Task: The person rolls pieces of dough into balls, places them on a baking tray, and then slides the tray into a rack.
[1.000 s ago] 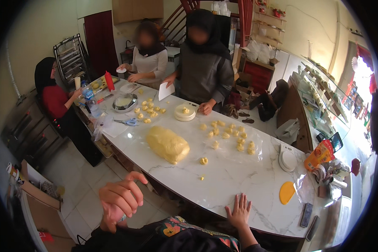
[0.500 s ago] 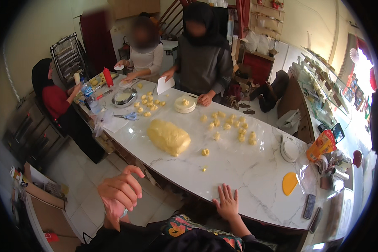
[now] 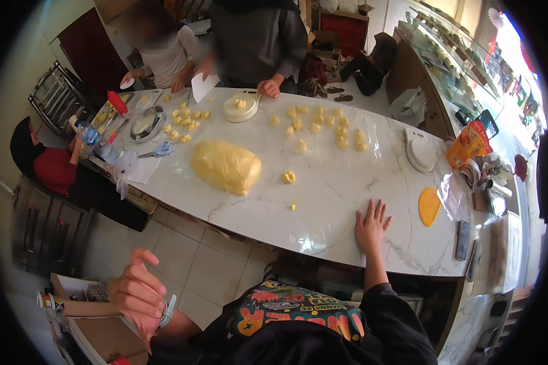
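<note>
My right hand (image 3: 372,226) lies flat on the marble-patterned table (image 3: 341,234), fingers spread, holding nothing. Off the table's near edge my left hand (image 3: 137,289) hangs in the air over the floor, its fingers loosely curled, with nothing visible in them. A large smooth mound of yellow dough (image 3: 225,167) rests mid-table. To the mound's right are a small dough lump (image 3: 288,177) and a tiny scrap (image 3: 293,207). Right of my right hand lies a flat orange-yellow piece (image 3: 430,207). Several small dough pieces (image 3: 315,128) sit farther back.
Across the table, a person in grey holds a white sheet (image 3: 204,87) beside a scale with dough (image 3: 240,108). Two other people stand at the left. Blue scissors (image 3: 158,150), a metal bowl (image 3: 147,126), another scale (image 3: 420,151), an orange pouch (image 3: 467,145) and a phone (image 3: 462,240) lie around.
The view has tilted downward. My right hand has slid rightward and farther onto the table, toward the orange-yellow piece. My left hand stays curled in the air, lower and farther left in view.
</note>
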The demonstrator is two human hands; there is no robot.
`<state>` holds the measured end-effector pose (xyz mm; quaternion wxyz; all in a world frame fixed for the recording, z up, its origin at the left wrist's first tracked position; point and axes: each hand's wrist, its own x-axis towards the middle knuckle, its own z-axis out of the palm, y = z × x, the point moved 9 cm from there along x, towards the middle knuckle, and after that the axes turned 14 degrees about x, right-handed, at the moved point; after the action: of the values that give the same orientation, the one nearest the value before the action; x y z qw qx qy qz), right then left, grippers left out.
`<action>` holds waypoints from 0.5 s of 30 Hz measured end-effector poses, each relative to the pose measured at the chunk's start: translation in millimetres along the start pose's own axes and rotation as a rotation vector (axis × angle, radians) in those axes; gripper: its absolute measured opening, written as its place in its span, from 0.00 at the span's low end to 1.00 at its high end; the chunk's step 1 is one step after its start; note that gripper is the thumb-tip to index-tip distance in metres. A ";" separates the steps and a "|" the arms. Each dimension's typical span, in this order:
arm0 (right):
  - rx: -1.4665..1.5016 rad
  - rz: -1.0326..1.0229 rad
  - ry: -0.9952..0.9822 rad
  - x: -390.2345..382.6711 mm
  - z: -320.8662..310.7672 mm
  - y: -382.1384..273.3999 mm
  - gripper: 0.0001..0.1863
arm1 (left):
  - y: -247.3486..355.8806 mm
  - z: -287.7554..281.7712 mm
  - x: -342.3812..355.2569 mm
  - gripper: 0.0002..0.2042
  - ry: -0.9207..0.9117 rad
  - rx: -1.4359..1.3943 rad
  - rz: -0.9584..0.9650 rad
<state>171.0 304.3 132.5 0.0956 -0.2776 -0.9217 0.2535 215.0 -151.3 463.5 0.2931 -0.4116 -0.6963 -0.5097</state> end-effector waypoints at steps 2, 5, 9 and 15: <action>0.073 -0.060 0.100 -5.7 7.7 -14.2 0.27 | -9.6 -8.7 -2.1 0.28 0.027 -0.017 0.008; 0.225 -0.226 0.076 4.3 21.3 -54.9 0.22 | -37.7 -24.3 -11.4 0.28 0.057 -0.006 -0.045; 0.826 -0.259 -0.134 47.6 58.4 -138.0 0.16 | -61.4 -53.1 -10.1 0.27 0.135 0.020 -0.048; 0.637 -0.612 -0.316 66.1 112.6 -209.2 0.10 | -121.6 -71.4 4.3 0.23 0.191 -0.002 0.001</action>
<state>-16.3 144.6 147.6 0.1050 0.0924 -0.8407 0.5231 106.0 -235.3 432.1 0.3581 -0.3618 -0.6645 -0.5471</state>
